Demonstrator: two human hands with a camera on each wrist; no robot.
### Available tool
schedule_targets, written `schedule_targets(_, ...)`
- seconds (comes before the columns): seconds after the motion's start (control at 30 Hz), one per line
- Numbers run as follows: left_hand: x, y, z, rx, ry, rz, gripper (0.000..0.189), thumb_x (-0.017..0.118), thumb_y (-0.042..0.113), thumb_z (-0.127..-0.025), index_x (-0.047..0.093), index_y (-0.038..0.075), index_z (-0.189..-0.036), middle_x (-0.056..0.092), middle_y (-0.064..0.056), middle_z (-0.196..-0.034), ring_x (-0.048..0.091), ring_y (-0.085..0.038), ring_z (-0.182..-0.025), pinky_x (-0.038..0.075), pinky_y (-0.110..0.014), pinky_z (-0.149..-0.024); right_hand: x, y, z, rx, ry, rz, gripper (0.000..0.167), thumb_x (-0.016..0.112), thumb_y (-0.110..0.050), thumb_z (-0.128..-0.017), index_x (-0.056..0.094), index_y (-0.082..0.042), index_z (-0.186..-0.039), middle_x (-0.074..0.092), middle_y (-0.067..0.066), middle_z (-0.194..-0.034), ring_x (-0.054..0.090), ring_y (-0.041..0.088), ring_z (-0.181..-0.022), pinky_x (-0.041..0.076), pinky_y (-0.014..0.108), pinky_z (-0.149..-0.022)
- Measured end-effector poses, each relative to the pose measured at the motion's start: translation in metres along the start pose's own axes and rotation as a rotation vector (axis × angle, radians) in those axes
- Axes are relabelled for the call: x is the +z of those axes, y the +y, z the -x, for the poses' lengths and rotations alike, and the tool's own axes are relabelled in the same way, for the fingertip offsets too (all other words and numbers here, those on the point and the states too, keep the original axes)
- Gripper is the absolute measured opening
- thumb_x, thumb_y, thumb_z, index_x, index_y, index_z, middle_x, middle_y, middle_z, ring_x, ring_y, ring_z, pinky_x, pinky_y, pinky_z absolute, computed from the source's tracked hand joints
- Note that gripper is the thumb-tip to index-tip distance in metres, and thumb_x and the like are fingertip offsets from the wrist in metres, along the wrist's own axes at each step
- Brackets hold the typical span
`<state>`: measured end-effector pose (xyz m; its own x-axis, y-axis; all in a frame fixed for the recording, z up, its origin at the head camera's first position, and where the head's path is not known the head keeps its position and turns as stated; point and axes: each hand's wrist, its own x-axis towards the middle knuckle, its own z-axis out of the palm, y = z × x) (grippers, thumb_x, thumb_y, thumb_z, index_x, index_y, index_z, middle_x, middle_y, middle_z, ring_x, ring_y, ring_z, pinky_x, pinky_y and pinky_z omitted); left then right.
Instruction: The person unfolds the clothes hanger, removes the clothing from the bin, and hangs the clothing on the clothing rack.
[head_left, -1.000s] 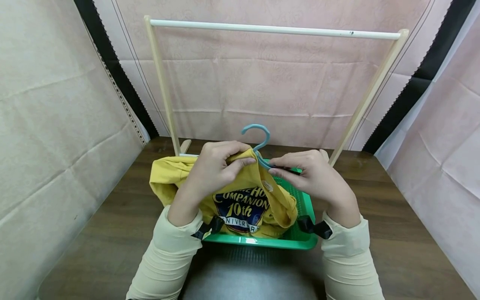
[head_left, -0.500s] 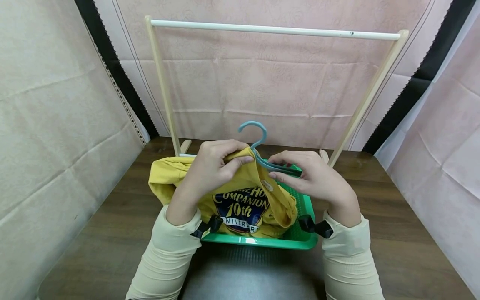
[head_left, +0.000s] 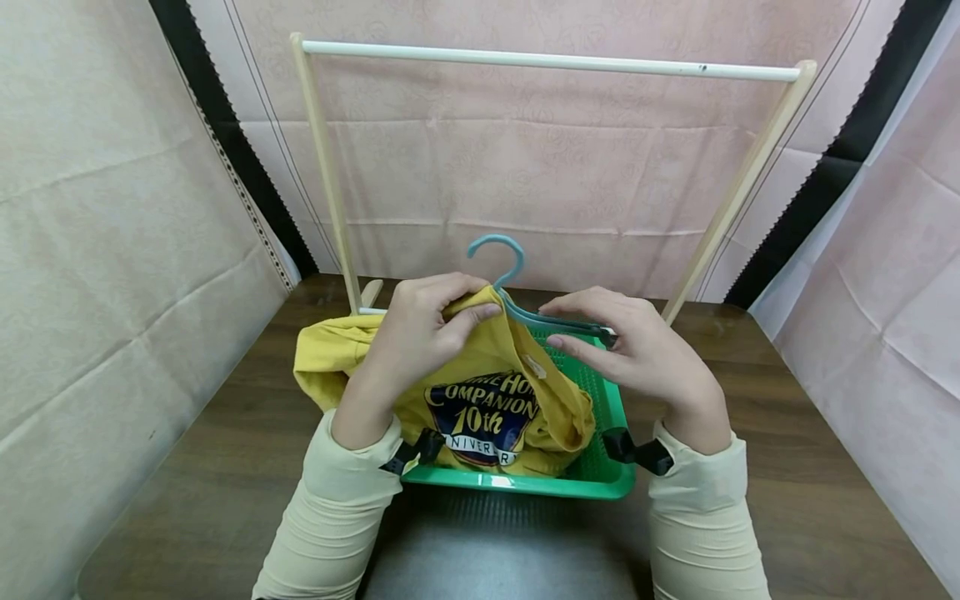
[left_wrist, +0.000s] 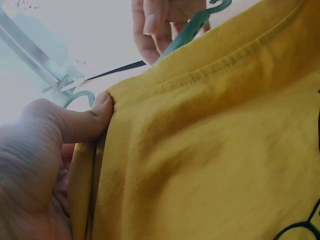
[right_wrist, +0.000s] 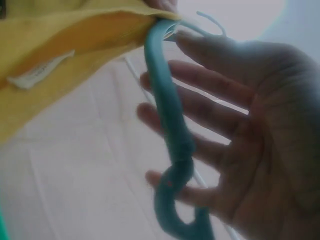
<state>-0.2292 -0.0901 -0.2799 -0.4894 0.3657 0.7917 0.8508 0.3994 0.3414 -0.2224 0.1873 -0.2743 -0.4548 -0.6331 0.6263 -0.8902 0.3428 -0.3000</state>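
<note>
Yellow printed shirt (head_left: 480, 417): I see my left hand (head_left: 427, 321) pinching its neckline, a blue hanger (head_left: 532, 317) reaching toward my loosely extended right hand (head_left: 637, 346); below, the shirt's lower folds sit in a green basket (head_left: 525, 483).

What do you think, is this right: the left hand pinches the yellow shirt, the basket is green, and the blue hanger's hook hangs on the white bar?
Not quite: the hook of the blue hanger is not on the white bar. The head view shows it free, lower in the picture than the bar. The left hand pinches the yellow shirt, and the basket is green.
</note>
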Motion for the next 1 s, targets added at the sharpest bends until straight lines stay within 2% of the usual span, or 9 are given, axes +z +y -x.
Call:
schedule_targets(0.2, -0.001, 0.000, 0.000, -0.057, 0.051, -0.039, 0.014, 0.074, 0.023, -0.094, 0.077, 0.011, -0.101, 0.072, 0.005, -0.089, 0.054, -0.006, -0.063, 0.044, -0.024, -0.054, -0.002, -0.007, -0.003, -0.090, 0.068, -0.032, 0.043, 0.076, 0.005, -0.084, 0.068, -0.008, -0.124, 0.069, 0.001, -0.119, 0.067, 0.016, -0.104, 0.056, 0.022, -0.080)
schedule_targets(0.23, -0.001, 0.000, 0.000, -0.063, 0.058, -0.046, 0.014, 0.075, 0.023, -0.094, 0.077, 0.011, -0.101, 0.072, 0.005, -0.089, 0.054, -0.006, -0.064, 0.044, -0.024, -0.054, -0.002, -0.009, -0.003, -0.108, 0.070, -0.034, 0.043, 0.076, 0.005, -0.084, 0.068, -0.008, -0.124, 0.070, 0.001, -0.119, 0.066, 0.014, -0.101, 0.055, 0.020, -0.077)
schedule_targets(0.3, -0.002, 0.000, -0.001, -0.069, 0.070, -0.051, 0.015, 0.075, 0.023, -0.093, 0.078, 0.010, -0.101, 0.073, 0.004, -0.089, 0.054, -0.006, -0.065, 0.044, -0.024, -0.054, -0.001, -0.011, -0.004, -0.129, 0.061, -0.026, 0.042, 0.076, 0.004, -0.084, 0.069, -0.010, -0.123, 0.070, -0.001, -0.117, 0.061, 0.001, -0.081, 0.049, 0.011, -0.067)
schedule_targets(0.4, -0.002, 0.000, -0.001, -0.069, 0.084, -0.049, 0.015, 0.075, 0.022, -0.093, 0.078, 0.010, -0.100, 0.073, 0.003, -0.089, 0.054, -0.006, -0.064, 0.043, -0.024, -0.054, 0.003, -0.013, -0.006, -0.131, 0.013, -0.047, 0.039, 0.075, 0.002, -0.086, 0.069, -0.010, -0.122, 0.071, -0.002, -0.116, 0.062, 0.000, -0.082, 0.050, 0.013, -0.072)
schedule_targets(0.47, -0.003, 0.000, -0.001, -0.064, 0.094, -0.051, 0.014, 0.076, 0.022, -0.093, 0.078, 0.010, -0.100, 0.073, 0.003, -0.089, 0.054, -0.006, -0.064, 0.043, -0.024, -0.054, 0.006, -0.014, -0.007, -0.101, -0.043, -0.081, 0.036, 0.074, -0.001, -0.089, 0.069, -0.010, -0.123, 0.071, -0.001, -0.116, 0.065, 0.002, -0.087, 0.052, 0.018, -0.081)
schedule_targets(0.53, -0.004, -0.001, -0.001, -0.055, 0.112, -0.053, 0.014, 0.076, 0.021, -0.092, 0.077, 0.009, -0.099, 0.073, 0.003, -0.089, 0.053, -0.006, -0.063, 0.043, -0.024, -0.054, 0.011, -0.014, -0.007, -0.051, -0.118, -0.129, 0.034, 0.073, -0.004, -0.092, 0.067, -0.008, -0.125, 0.071, 0.001, -0.118, 0.067, 0.015, -0.110, 0.053, 0.031, -0.093)
schedule_targets(0.57, -0.004, -0.001, -0.001, -0.047, 0.123, -0.053, 0.014, 0.076, 0.021, -0.092, 0.077, 0.009, -0.099, 0.072, 0.002, -0.088, 0.053, -0.006, -0.063, 0.042, -0.023, -0.054, 0.014, -0.014, -0.008, -0.021, -0.159, -0.141, 0.033, 0.072, -0.007, -0.094, 0.067, -0.008, -0.126, 0.070, 0.000, -0.119, 0.067, 0.015, -0.110, 0.053, 0.033, -0.093)
schedule_targets(0.77, -0.009, -0.003, -0.001, 0.009, 0.208, -0.047, 0.013, 0.078, 0.019, -0.091, 0.077, 0.008, -0.097, 0.071, 0.002, -0.084, 0.051, -0.007, -0.059, 0.039, -0.022, -0.053, 0.024, -0.008, -0.009, 0.185, -0.380, -0.146, 0.035, 0.066, -0.026, -0.100, 0.063, -0.010, -0.131, 0.070, -0.005, -0.119, 0.067, 0.011, -0.110, 0.054, 0.034, -0.092)
schedule_targets(1.0, -0.016, -0.007, -0.001, 0.038, 0.252, -0.045, 0.013, 0.078, 0.016, -0.090, 0.077, 0.006, -0.098, 0.070, -0.001, -0.082, 0.048, -0.009, -0.058, 0.036, -0.020, -0.053, 0.023, -0.004, -0.005, 0.341, -0.485, -0.124, 0.030, 0.066, -0.032, -0.100, 0.069, -0.013, -0.123, 0.072, -0.005, -0.109, 0.069, 0.008, -0.089, 0.057, 0.028, -0.078)
